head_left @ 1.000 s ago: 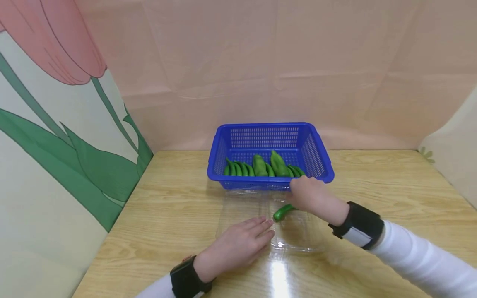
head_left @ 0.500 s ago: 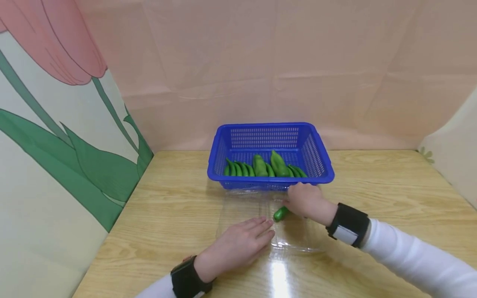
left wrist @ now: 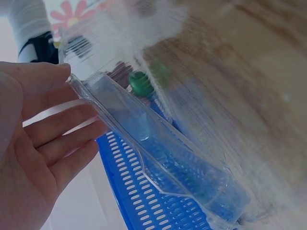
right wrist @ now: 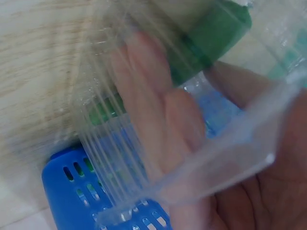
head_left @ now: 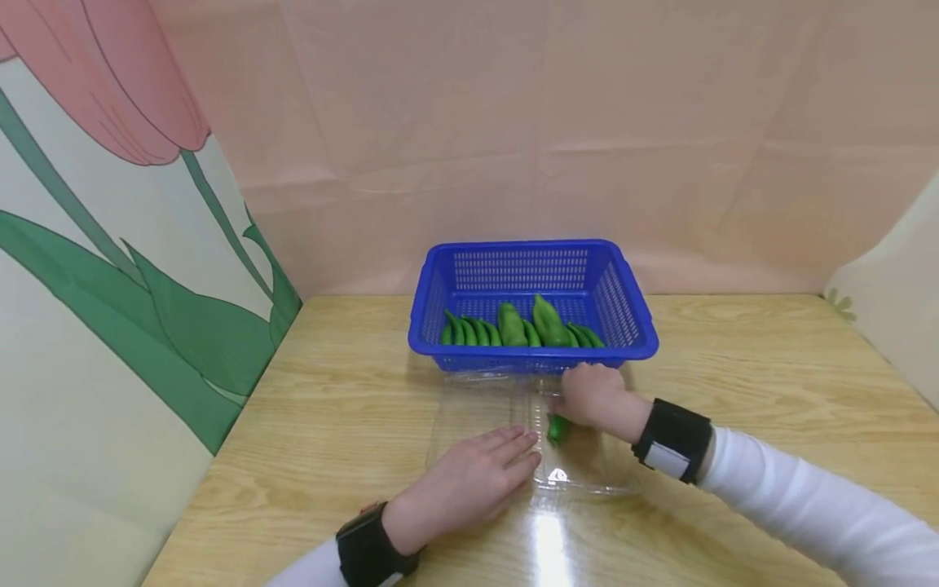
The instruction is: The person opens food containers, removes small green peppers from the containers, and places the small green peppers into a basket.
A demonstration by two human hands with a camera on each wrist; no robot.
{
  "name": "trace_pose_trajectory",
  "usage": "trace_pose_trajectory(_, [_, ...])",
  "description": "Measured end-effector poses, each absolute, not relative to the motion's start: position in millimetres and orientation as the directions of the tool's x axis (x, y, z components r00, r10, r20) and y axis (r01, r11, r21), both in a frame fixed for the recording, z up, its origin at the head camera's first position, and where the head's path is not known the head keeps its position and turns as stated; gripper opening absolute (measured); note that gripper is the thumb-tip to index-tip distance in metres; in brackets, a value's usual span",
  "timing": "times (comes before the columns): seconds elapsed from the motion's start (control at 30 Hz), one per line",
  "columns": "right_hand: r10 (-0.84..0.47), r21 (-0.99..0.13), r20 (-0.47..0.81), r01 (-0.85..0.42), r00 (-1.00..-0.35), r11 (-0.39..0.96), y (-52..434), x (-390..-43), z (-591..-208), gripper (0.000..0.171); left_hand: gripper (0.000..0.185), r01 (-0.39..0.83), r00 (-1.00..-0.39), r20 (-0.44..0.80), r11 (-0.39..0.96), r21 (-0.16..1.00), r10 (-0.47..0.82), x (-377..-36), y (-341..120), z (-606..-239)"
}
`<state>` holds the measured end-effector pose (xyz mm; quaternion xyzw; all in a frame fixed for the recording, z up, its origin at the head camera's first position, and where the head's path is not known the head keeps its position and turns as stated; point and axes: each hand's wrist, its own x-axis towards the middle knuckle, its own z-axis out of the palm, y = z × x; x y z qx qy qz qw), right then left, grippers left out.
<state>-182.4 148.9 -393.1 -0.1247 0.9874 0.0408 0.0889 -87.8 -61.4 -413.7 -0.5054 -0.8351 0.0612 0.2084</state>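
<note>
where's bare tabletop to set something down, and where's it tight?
Bare wooden table runs right of the blue basket to the cream wall. Another bare strip lies left of the basket and clear plastic tray, toward the floral wall. It is crowded in front of the basket: left hand, right hand, green pepper.

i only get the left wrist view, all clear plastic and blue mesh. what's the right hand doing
Observer: The right hand holds a green pepper over the clear plastic box, just in front of the blue basket.
Operator: anything in the basket
Observer: Yes, a row of green peppers lies along its near side.
Operator: and my left hand, where is it on the box
Observer: The left hand lies flat, fingers straight, on the box's left part, on a wooden table.
</note>
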Motion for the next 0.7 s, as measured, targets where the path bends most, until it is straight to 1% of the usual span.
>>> trace_pose_trajectory(0.27, [-0.240, 0.057, -0.253, -0.262, -0.937, 0.963, 151, -176, -389, 0.045, 0.035, 0.821, -0.394, 0.293, 0.477, -0.313, 0.871, -87, -61, -413])
trace_pose_trajectory(0.37, [-0.261, 0.062, -0.269, -0.287, -0.927, 0.956, 153, -172, -387, 0.044, 0.035, 0.823, -0.393, 0.292, 0.475, -0.312, 0.872, -87, -61, -413])
trace_pose_trajectory(0.57, [-0.293, 0.082, -0.265, -0.324, -0.919, 0.942, 156, -171, -387, 0.019, 0.036, 0.822, -0.403, 0.278, 0.479, -0.307, 0.872, -87, -61, -414])
trace_pose_trajectory(0.7, [-0.301, 0.078, -0.265, -0.332, -0.916, 0.940, 157, -171, -388, 0.014, 0.036, 0.822, -0.402, 0.284, 0.480, -0.307, 0.870, -86, -61, -413])
